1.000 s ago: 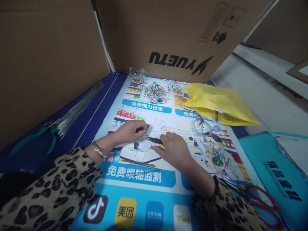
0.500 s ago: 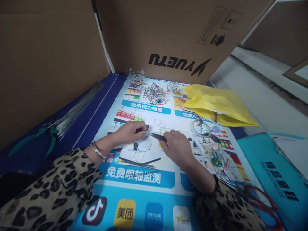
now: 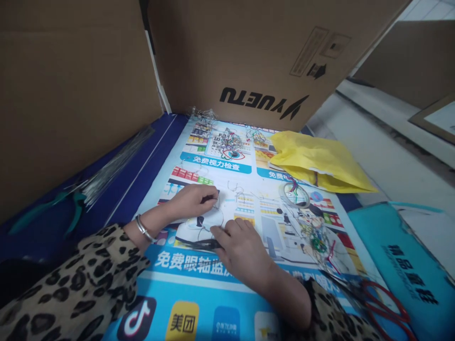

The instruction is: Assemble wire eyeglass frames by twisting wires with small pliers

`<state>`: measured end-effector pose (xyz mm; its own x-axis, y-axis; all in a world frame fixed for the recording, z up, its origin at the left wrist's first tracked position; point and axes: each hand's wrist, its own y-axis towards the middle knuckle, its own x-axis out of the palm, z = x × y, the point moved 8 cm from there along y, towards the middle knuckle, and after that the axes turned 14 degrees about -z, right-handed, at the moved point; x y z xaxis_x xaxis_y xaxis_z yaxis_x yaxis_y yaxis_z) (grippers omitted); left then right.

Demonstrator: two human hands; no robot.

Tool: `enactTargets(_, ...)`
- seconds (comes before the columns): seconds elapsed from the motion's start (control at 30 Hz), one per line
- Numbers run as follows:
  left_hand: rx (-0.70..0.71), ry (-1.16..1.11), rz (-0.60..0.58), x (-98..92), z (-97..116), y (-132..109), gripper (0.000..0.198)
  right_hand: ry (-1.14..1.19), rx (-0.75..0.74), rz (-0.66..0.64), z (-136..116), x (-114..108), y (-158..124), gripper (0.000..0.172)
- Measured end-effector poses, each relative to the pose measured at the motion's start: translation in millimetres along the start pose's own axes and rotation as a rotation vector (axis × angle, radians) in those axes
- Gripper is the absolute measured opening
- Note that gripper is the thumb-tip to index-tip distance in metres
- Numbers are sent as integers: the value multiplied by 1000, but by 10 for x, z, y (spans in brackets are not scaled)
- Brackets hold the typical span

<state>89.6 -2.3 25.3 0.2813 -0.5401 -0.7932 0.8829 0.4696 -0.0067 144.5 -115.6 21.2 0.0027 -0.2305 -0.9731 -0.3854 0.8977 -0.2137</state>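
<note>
My left hand [image 3: 195, 201] is closed in a pinch on a thin wire [image 3: 222, 216], which curves down in a loose loop over the printed sheet. The fingertips hide the held end. Lower and to the right, my right hand [image 3: 241, 251] is closed around black tweezers [image 3: 205, 244], a dark narrow tool lying low and pointing left. Its index finger reaches close to the wire loop; whether it touches cannot be made out. Thin dark strips lie beneath the tweezers.
Teal-handled pliers [image 3: 76, 208] and a bundle of straight wires [image 3: 110, 168] lie left. Tangled wires [image 3: 229, 139] sit at the back. A yellow bag [image 3: 320, 158], tape roll [image 3: 296, 195], red-handled scissors [image 3: 386, 303] and teal pouch [image 3: 401, 255] are right. Cardboard [image 3: 263, 52] stands behind.
My right hand has moved down and left with the tweezers, away from the left fingertips to the lower part of the loop. The left hand stays nearly in place. The view has shifted slightly.
</note>
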Motion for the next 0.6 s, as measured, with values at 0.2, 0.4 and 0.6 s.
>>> enactTargets(0.2,-22,133,-54,20,80,-6,11,-30,-22,53,65,-3,21,10)
enactTargets(0.4,-55,189,-38,11,94,-5,14,-48,-36,85,88,-3,20,5)
enactTargets(0.6,-49,218,-32,9,107,7,18,-61,-50,81,107,12,56,5)
